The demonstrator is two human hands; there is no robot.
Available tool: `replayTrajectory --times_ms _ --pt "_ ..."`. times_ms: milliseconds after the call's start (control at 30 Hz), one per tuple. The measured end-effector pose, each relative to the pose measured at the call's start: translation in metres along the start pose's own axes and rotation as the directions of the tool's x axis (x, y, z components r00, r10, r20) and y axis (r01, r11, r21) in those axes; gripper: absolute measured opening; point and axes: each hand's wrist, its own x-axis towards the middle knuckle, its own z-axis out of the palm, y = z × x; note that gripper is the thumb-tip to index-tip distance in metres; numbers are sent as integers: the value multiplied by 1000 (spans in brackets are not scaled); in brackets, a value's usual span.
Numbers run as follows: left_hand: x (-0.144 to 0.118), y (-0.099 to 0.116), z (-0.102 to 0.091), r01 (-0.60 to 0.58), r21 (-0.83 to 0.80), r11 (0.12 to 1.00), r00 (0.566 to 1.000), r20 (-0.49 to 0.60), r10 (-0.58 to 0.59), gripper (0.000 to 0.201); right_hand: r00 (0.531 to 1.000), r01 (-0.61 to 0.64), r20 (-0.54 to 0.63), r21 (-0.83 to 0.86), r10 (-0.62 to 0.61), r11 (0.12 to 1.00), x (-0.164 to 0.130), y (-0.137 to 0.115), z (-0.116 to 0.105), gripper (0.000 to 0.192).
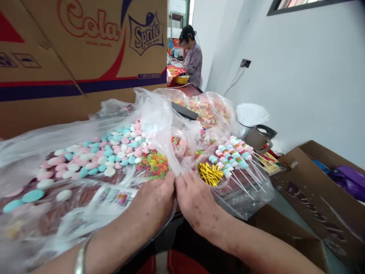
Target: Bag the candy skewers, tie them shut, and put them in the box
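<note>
Both hands meet at the near middle of the surface, knuckles almost touching. The left hand (152,201) and the right hand (196,201) have their fingers curled shut, pinching the crinkled clear plastic bag (159,118) where its film gathers to a point between them. What else, if anything, sits inside the pinch cannot be told, since the fingertips are hidden.

The bag spreads away to the far left, and through it show flat pastel pink, blue and white round candies (114,152) and a small heap of multicoloured ring-shaped candies (154,165) just beyond the left knuckles. Just right of the hands lies a bunch of gold metallic twist ties (210,174), with finished pastel marshmallow skewers on white sticks (232,156) beside it.

To do this well, it seems best to keep the pinch tight and low, gather the film evenly, and avoid dragging the bag, which could scatter loose candies.
</note>
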Motion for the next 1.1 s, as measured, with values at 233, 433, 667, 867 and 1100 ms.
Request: replayTrajectory --times_ms 233,433,667,867,1100 --pt "-31 5 3 -210 39 977 889 -408 207 10 938 -201 -169 451 304 870 32 11 16 18" --pt "-27 6 -28 233 -904 358 896 57 -440 44 941 -6 -256 645 223 764 37 -33 3 19" --pt "-45 -11 -83 276 -836 475 961 227 -160 58 941 -180 -20 816 337 550 39 -43 9 15" --pt "-51 -3 -74 219 -873 435 939 67 -338 42 974 -94 5 917 225 387 36 -70 4 14" --pt "-81 7 -80 199 -852 485 979 196 -57 65 914 -340 290 929 283 145 36 -58 3 17"
